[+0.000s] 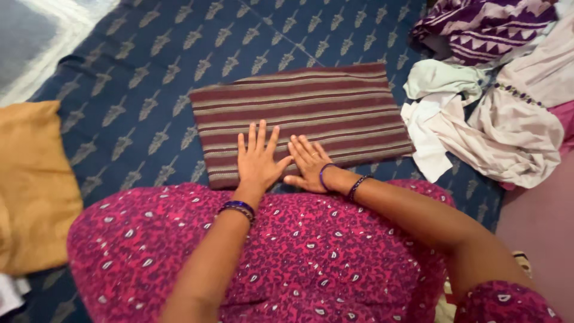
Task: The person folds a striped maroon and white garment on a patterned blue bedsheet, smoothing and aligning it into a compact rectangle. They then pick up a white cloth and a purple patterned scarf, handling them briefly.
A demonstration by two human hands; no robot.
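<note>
A folded maroon cloth with tan stripes [311,110] lies flat on a dark blue bedspread with a pale leaf pattern [143,78]. My left hand [258,160] rests palm down on the cloth's near edge, fingers spread. My right hand [308,162] lies flat beside it on the same edge, fingers together and angled toward the left hand. Both wrists wear dark bangles. Neither hand grips anything. My lap, in a magenta patterned garment [299,251], fills the bottom of the view.
A heap of unfolded clothes lies at the right: a purple and white patterned piece [484,27], a pale green one [439,78] and a cream one [508,128]. A mustard yellow cloth [33,179] lies at the left. Grey floor shows at the top left.
</note>
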